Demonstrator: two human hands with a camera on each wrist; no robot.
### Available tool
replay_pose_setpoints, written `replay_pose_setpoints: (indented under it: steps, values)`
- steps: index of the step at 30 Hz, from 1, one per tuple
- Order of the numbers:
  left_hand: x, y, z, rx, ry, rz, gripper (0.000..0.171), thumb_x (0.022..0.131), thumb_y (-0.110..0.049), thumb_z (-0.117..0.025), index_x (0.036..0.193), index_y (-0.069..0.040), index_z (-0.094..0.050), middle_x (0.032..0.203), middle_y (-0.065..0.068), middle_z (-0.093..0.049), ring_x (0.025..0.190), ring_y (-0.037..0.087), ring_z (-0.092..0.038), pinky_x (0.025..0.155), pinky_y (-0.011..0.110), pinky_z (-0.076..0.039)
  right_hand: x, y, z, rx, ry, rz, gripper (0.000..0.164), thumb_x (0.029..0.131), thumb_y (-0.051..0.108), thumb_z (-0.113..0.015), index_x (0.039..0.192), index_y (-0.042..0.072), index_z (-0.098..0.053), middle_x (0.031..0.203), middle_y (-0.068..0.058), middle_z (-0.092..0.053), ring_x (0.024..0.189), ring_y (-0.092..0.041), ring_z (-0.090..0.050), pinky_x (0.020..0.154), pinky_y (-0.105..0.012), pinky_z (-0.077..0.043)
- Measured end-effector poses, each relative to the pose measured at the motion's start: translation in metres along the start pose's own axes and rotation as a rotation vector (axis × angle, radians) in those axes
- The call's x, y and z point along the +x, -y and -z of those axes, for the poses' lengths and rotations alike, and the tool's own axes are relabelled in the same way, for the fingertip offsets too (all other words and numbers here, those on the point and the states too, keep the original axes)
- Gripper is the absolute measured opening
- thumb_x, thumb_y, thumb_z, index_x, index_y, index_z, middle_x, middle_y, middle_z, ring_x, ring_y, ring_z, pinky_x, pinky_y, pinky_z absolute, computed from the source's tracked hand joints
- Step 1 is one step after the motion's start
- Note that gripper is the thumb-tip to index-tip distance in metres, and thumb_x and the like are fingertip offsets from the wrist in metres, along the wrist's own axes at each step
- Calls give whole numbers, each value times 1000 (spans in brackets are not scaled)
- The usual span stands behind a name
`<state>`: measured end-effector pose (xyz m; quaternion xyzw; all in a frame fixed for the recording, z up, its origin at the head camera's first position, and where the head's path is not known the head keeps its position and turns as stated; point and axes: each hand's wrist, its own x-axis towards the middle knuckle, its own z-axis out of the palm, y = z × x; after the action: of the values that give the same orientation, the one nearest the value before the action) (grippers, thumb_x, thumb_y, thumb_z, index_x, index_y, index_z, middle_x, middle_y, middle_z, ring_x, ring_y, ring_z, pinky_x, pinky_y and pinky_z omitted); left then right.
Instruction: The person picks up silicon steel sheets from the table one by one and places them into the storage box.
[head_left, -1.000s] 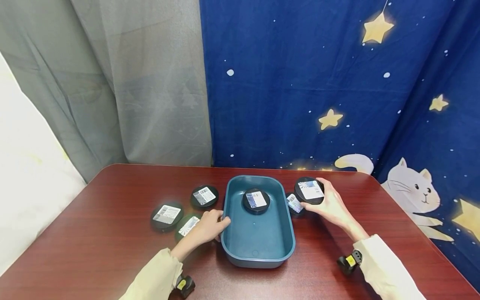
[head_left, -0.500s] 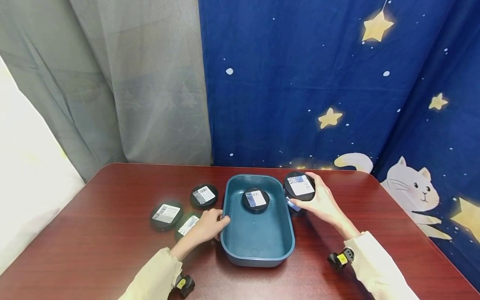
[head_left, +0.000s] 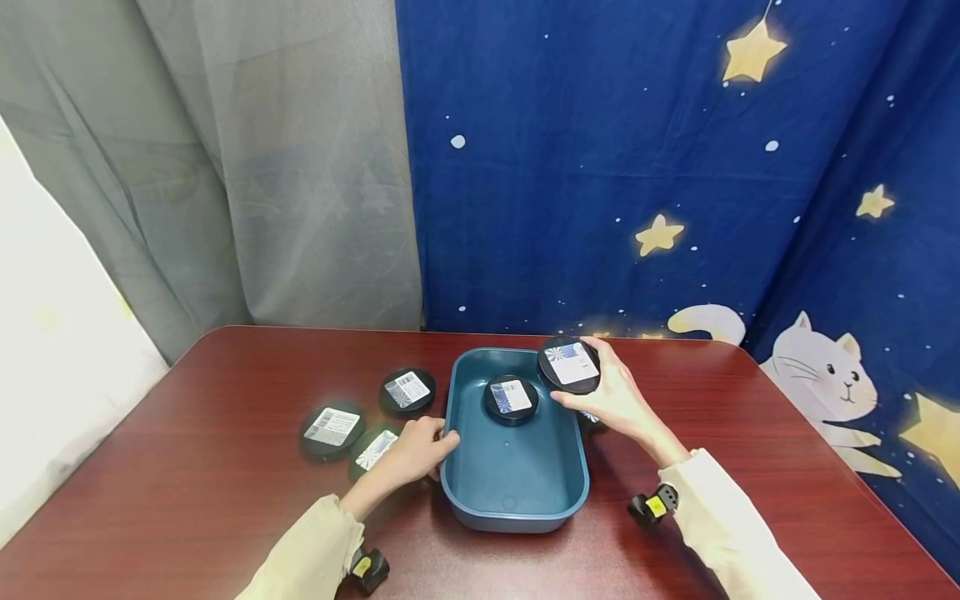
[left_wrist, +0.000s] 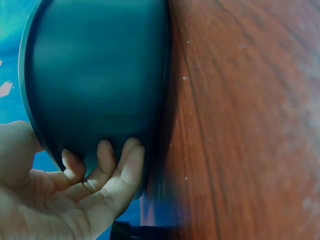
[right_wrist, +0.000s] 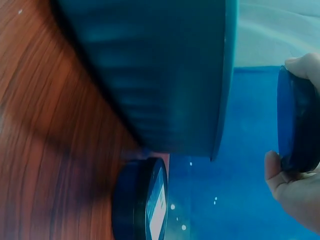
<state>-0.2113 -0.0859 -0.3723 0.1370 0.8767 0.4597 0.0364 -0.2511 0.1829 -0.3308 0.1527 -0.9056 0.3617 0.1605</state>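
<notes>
A blue-green rectangular bin (head_left: 510,523) stands on the table, one round black labelled container (head_left: 512,400) lying inside toward its far end. My left hand (head_left: 414,452) grips the bin's left wall; in the left wrist view its thumb (left_wrist: 20,145) hooks the rim while the fingers press the outer wall. Above the bin's far right rim, my right hand (head_left: 611,392) holds another round black container (head_left: 568,365), label up, by its edges. In the right wrist view this container (right_wrist: 300,120) hangs higher than the rim, pinched between thumb and fingers.
Left of the bin lie three more round black containers, one at the back (head_left: 407,392), one farther left (head_left: 332,431) and one (head_left: 377,450) partly behind my left hand. Right of the bin sits another container (right_wrist: 140,200), mostly hidden in the head view. A curtain (head_left: 525,167) hangs behind the table.
My right hand has carried its container leftward, from beside the bin to over its right rim. My left hand and the bin stay in place.
</notes>
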Motion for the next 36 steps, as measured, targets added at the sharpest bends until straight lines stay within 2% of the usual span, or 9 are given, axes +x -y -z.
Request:
replay_pose_setpoints:
  steps: [6,14,23,36]
  values:
    - [0,1,0,0,1,3,21,80,-9,-44,60,-4,-46,48,1,-45,40,12,-55,38,27,-48,6,6,-10,3,19,-6,83,61,29,-79,127,2,-36,120,-19,-47,107,-33,-47,91,-49,-37]
    - [0,1,0,0,-2,2,21,80,-10,-45,60,-4,-46,48,1,-44,39,16,-56,38,28,-48,12,10,-23,-17,54,6,86,60,31,-79,128,1,-36,122,-19,-47,109,-33,-46,91,-49,-37]
    - [0,3,-1,-24,1,2,21,80,-10,-46,61,-4,-47,48,1,-45,40,15,-56,38,28,-47,18,9,-34,-25,118,6,85,62,32,-78,128,0,-35,122,-18,-45,108,-33,-46,91,-49,-38]
    - [1,4,-1,-10,-1,1,21,80,-10,-45,60,-5,-46,47,0,-44,40,17,-57,38,28,-47,27,13,-47,-43,217,-13,86,64,34,-76,129,-2,-32,122,-19,-44,107,-32,-45,91,-49,-38]
